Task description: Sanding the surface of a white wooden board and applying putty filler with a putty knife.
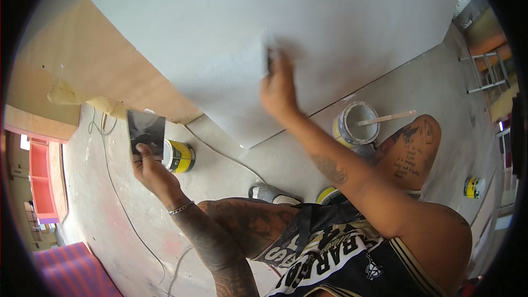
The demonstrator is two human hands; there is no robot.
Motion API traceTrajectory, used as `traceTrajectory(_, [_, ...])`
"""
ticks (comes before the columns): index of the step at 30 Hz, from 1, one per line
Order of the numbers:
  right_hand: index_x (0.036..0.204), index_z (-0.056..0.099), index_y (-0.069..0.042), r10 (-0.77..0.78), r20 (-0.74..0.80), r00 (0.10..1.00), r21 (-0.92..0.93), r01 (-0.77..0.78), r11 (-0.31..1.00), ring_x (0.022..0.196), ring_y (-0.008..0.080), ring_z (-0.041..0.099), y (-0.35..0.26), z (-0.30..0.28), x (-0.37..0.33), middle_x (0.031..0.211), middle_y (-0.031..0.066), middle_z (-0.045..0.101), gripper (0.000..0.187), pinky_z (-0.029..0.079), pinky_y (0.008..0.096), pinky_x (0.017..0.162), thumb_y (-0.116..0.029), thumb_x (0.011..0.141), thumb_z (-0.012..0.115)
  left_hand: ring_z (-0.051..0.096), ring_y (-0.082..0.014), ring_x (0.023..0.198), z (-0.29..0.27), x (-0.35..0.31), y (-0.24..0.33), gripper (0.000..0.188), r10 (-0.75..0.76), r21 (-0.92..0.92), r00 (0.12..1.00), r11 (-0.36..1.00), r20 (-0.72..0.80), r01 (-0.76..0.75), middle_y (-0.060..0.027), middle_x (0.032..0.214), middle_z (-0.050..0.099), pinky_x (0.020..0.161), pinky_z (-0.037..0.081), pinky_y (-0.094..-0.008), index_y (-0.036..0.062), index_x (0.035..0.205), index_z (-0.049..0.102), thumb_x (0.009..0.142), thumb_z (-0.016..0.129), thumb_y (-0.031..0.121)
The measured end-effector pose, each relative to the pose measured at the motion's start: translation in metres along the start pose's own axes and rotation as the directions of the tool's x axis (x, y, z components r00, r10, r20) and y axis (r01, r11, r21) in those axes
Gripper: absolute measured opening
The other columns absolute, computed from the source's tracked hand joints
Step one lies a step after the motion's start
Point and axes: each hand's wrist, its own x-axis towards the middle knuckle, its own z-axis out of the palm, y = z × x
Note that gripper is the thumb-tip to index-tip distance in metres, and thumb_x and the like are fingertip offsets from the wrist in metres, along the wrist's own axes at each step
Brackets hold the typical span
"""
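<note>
My left hand (151, 168) grips the lower end of a dark, shiny rectangular putty plate (147, 132), thumb across its face. A smooth grey-white panel (352, 27) spreads in front of me. Against it, my right hand (279, 88) is closed round a putty knife (270, 61) with a dark handle; motion smears the knife and fingers, and the blade is hard to make out. An open bucket (336, 132) of pale paste, with a wooden stick (388, 117) leaning over its rim, stands by my right knee.
A yellow-banded can (184, 157) stands behind my left hand; another can (474, 188) is far right. Cables (118, 201) cross the stained floor at left. Bare wood (110, 60) adjoins the panel. A metal stepladder (487, 71) and a pink shelf unit (47, 179) stand farther off.
</note>
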Motion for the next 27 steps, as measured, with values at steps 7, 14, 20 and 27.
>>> traceTrajectory(7, [0.132,0.039,0.002,-0.027,-0.128,0.991,0.021,0.030,0.999,0.119,0.0438,0.039,-0.023,0.036,0.035,0.129,0.0253,0.042,0.063,0.031,0.0544,0.099,0.000,0.072,0.060,0.062,-0.0218,0.097,-0.022,0.002,0.015,0.031,-0.116,-0.436,0.992,0.896,-0.039,0.087,-0.0126,0.108,0.063,0.083,0.050,-0.0329,-0.0035,0.113,0.054,0.098,0.052,0.023])
traceTrajectory(14, [0.138,0.034,-0.003,-0.035,0.153,0.988,0.165,0.010,0.986,0.123,0.0426,0.035,-0.148,0.100,-0.025,0.134,0.0234,0.037,0.080,0.026,0.0562,0.100,-0.005,0.067,0.070,0.064,-0.0243,0.095,-0.044,0.011,0.012,0.028,-0.115,-0.499,0.993,0.862,-0.015,0.092,-0.0122,0.106,0.065,0.082,0.050,-0.0387,-0.0003,0.112,0.057,0.097,0.050,0.023])
traceTrajectory(20, [0.129,0.046,-0.001,-0.261,0.448,0.855,0.238,0.168,0.957,0.113,0.0382,0.044,-0.148,0.097,-0.088,0.126,0.0191,0.044,0.059,0.036,0.0461,0.096,0.005,0.071,0.058,0.063,-0.0231,0.096,-0.049,0.018,0.002,0.026,-0.180,-0.547,0.981,0.830,-0.070,0.113,-0.0100,0.106,0.064,0.082,0.051,-0.0402,0.0025,0.110,0.058,0.096,0.051,0.023])
traceTrajectory(27, [0.129,0.046,0.001,-0.103,0.519,0.848,0.658,-0.320,0.682,0.116,0.0216,0.048,-0.103,-0.055,-0.028,0.126,0.0143,0.049,0.043,0.035,0.0318,0.101,0.004,0.086,0.043,0.065,-0.0206,0.089,-0.011,-0.005,0.006,0.025,-0.524,-0.461,0.722,0.556,0.452,0.692,-0.0078,0.097,0.064,0.077,0.053,-0.0337,0.0024,0.109,0.057,0.091,0.055,0.019])
